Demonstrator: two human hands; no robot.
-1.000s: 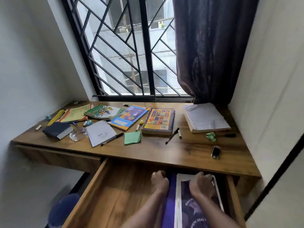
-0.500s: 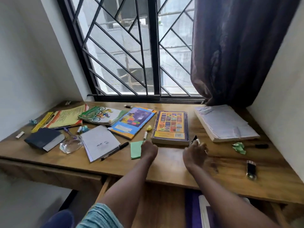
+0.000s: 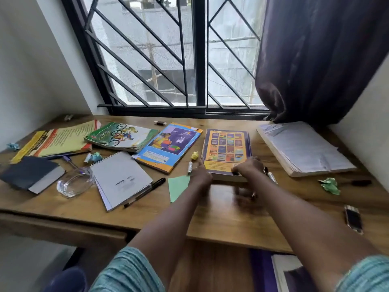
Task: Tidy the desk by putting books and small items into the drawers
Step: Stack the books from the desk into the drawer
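Observation:
A thick orange and purple book [image 3: 227, 148] lies flat on the wooden desk [image 3: 231, 220] in front of the window. My left hand [image 3: 201, 175] is at its near left corner, thumb along the left edge. My right hand [image 3: 248, 167] curls over its near edge. Both hands are blurred. Below the desk edge the drawer [image 3: 210, 270] stands open, with a purple and white book [image 3: 290, 272] lying in its right part.
Left of the hands lie a green note [image 3: 179, 186], black pen [image 3: 145, 192], spiral notepad [image 3: 120, 178], glass dish [image 3: 73, 184], dark blue book [image 3: 31, 174] and several colourful books. On the right are a worn white book [image 3: 303, 148], crumpled green paper [image 3: 330, 185] and a small black item [image 3: 353, 220].
My hands left the book in the drawer, rose over the desk and reached forward to the near edge of the orange and purple book. My view tilted up and closer.

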